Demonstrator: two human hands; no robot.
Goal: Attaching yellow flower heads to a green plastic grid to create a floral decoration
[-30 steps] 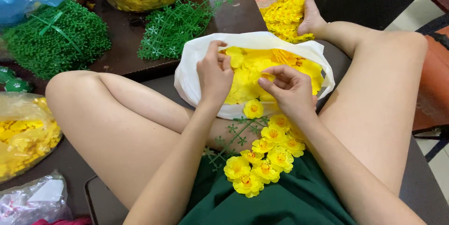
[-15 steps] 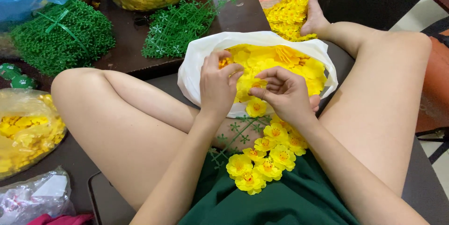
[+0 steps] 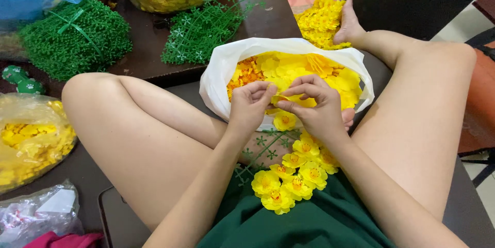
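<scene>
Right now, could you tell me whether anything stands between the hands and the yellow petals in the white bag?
Nothing visible does. The left hand and right hand meet directly over the open white bag, pinching a yellow petal between their fingertips, with the loose yellow petals just beneath.

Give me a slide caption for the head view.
Both hands, left hand and right hand, pinch a yellow petal over a white bag.

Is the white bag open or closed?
Open: the white bag gapes wide, its rim rolled back, showing yellow petals inside.
</scene>
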